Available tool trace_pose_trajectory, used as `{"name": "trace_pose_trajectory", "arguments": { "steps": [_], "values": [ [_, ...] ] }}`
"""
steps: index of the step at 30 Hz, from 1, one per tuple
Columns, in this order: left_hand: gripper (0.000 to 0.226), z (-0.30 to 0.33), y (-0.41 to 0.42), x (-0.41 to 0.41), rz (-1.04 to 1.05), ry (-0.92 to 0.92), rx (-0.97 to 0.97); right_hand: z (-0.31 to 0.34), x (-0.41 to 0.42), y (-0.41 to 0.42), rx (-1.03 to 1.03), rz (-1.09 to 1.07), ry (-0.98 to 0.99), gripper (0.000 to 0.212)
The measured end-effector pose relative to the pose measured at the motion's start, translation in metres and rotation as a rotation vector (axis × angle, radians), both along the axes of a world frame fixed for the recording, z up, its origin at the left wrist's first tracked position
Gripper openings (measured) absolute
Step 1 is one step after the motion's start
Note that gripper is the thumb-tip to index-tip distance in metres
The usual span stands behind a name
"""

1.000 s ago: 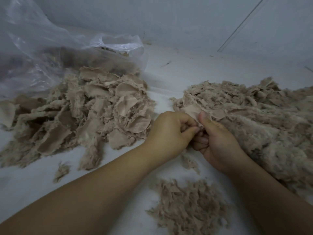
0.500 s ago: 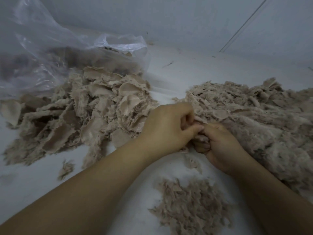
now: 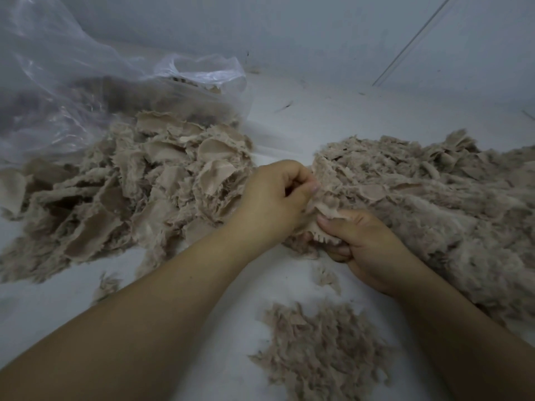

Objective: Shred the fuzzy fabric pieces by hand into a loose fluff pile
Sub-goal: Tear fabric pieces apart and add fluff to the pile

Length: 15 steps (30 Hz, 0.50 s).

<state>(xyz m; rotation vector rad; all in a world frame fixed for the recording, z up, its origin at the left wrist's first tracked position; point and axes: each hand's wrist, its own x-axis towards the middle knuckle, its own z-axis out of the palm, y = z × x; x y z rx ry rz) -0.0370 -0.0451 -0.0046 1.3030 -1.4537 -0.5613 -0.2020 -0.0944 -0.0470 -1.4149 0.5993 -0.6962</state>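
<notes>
Between my hands is a small beige fuzzy fabric piece (image 3: pixel 327 217), stretched at the near edge of the right-hand pile. My left hand (image 3: pixel 272 198) pinches its upper end with thumb and curled fingers. My right hand (image 3: pixel 359 241) grips its lower end, thumb on top, with frayed threads sticking out below. A heap of flat fuzzy fabric pieces (image 3: pixel 139 180) lies to the left. A big mound of loose fluff (image 3: pixel 434 204) spreads to the right. A small patch of shredded fluff (image 3: pixel 321 351) lies on the white surface near me.
A clear plastic bag (image 3: pixel 86 91) holding more fabric lies at the back left, behind the heap. Small stray tufts (image 3: pixel 107 285) sit on the white surface (image 3: pixel 202 357). A pale wall rises at the back.
My hands have drawn apart: the left went up and away, the right came down toward me, and the fabric piece between them is now pulled out and visible.
</notes>
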Motion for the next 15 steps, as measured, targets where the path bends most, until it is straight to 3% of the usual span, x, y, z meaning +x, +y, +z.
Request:
{"name": "trace_pose_trajectory", "arguments": {
  "steps": [3, 6, 10, 12, 15],
  "values": [
    [0.011, 0.003, 0.001, 0.005, -0.131, 0.012, 0.051, -0.001, -0.001, 0.000, 0.004, -0.020, -0.020, 0.049],
    [0.007, 0.004, 0.003, 0.005, -0.184, -0.020, 0.057, -0.002, 0.001, 0.002, -0.028, -0.043, -0.036, 0.032],
    [0.016, 0.007, -0.003, 0.017, 0.028, 0.032, -0.073, -0.004, 0.004, -0.001, 0.038, -0.093, -0.102, 0.032],
    [0.007, 0.008, -0.003, 0.023, -0.034, -0.010, -0.069, -0.004, 0.005, 0.000, -0.001, -0.077, -0.075, 0.034],
    [0.026, 0.004, 0.001, 0.018, -0.198, -0.163, 0.050, -0.004, 0.006, 0.002, -0.043, -0.081, -0.050, 0.027]
  ]
}}
